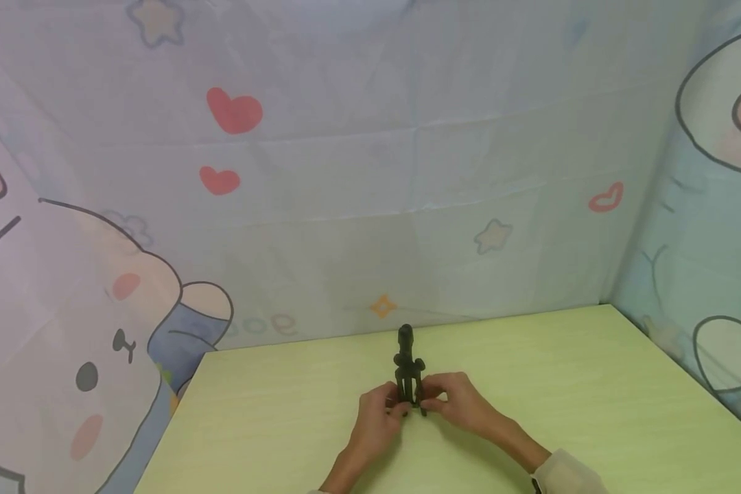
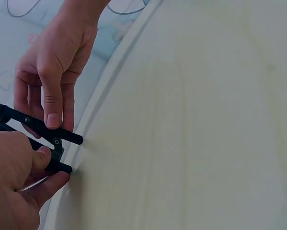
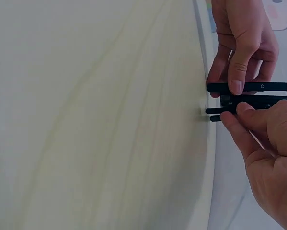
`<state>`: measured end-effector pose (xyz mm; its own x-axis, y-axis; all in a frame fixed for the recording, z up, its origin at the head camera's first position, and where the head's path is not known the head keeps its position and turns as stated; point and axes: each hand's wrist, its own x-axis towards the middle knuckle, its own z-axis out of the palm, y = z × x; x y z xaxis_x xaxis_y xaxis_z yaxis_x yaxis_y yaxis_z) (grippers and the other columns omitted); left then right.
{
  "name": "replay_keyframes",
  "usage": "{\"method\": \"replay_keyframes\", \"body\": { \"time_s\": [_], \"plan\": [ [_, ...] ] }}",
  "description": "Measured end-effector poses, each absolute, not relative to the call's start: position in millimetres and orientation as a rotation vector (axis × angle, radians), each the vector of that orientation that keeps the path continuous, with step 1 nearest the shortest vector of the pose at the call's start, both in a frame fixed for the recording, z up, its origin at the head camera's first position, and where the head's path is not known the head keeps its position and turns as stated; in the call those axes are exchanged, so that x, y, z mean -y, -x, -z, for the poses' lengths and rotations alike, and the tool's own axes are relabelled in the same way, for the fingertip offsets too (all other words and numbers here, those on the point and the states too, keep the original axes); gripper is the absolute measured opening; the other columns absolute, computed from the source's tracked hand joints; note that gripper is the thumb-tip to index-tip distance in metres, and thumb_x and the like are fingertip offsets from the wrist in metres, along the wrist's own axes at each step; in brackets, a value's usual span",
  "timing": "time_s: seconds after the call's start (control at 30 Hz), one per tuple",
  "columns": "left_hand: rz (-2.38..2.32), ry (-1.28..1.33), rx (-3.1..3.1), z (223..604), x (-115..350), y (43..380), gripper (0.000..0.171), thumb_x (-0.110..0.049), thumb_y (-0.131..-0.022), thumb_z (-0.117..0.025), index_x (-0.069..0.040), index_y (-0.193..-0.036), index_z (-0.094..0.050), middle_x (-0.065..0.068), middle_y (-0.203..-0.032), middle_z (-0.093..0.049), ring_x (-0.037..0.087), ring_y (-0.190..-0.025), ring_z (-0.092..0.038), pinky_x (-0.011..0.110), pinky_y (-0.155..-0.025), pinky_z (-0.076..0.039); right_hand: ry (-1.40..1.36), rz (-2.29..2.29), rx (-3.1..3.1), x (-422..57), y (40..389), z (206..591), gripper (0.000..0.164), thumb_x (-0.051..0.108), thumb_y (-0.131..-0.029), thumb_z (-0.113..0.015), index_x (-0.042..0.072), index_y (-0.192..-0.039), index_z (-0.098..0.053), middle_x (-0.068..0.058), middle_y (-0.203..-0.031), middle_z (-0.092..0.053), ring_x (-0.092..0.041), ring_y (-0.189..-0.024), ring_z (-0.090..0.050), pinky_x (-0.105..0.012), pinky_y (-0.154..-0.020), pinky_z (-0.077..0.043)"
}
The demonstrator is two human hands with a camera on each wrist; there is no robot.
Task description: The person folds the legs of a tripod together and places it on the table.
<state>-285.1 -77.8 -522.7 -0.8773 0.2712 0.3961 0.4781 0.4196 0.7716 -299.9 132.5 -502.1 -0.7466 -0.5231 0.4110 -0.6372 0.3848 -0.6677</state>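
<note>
A small black tripod (image 1: 405,357) stands upright over the table in the head view, its legs close together and pointing down. My left hand (image 1: 375,422) pinches one leg low on the left side between thumb and fingers. On the right side my right hand (image 1: 460,405) pinches another leg near its foot. The left wrist view shows the tripod legs (image 2: 69,136) with a small hinged brace between them and the left thumb against one leg. In the right wrist view, several leg ends (image 3: 215,87) stick out past the fingertips; the tripod's top lies out of frame there.
The pale yellow-green table (image 1: 272,412) spreads around both hands. Behind it hangs a printed cloth backdrop (image 1: 346,261) with hearts and stars, and cloth with cartoon figures also borders the left and right sides. The table's back edge runs just behind the tripod.
</note>
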Motion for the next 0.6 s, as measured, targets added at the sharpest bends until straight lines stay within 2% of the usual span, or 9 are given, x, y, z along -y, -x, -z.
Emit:
{"method": "replay_keyframes", "body": {
  "time_s": [0.27,0.47,0.6],
  "plan": [
    [1.387,0.660,2.462,525.2,74.4,287.2,0.013,0.005,-0.093,-0.071,-0.006,-0.100,-0.069,0.006,-0.096,-0.075,0.016,-0.086,-0.072,0.025,-0.074,-0.060,-1.137,-1.284,2.549,-133.6,303.0,504.2,0.021,-0.009,-0.086,-0.077,0.005,-0.102,-0.076,-0.005,-0.096,-0.079,-0.020,-0.086,-0.076,-0.037,-0.087,-0.059],
    [1.333,0.625,2.470,524.6,69.1,288.2,0.019,0.008,-0.091,-0.071,-0.006,-0.104,-0.067,0.008,-0.097,-0.074,0.019,-0.088,-0.073,0.025,-0.074,-0.060,-1.154,-1.284,2.566,-132.0,303.3,504.8,0.023,-0.010,-0.085,-0.077,0.004,-0.103,-0.076,-0.007,-0.095,-0.078,-0.017,-0.085,-0.075,-0.035,-0.086,-0.060],
    [1.245,0.648,2.480,522.8,68.0,288.0,0.021,0.009,-0.091,-0.071,-0.006,-0.105,-0.067,0.008,-0.097,-0.074,0.021,-0.091,-0.073,0.030,-0.078,-0.061,-1.168,-1.304,2.592,-130.6,303.2,504.8,0.021,-0.009,-0.086,-0.076,0.003,-0.103,-0.075,-0.007,-0.095,-0.078,-0.014,-0.084,-0.074,-0.031,-0.084,-0.059]
  ]
}}
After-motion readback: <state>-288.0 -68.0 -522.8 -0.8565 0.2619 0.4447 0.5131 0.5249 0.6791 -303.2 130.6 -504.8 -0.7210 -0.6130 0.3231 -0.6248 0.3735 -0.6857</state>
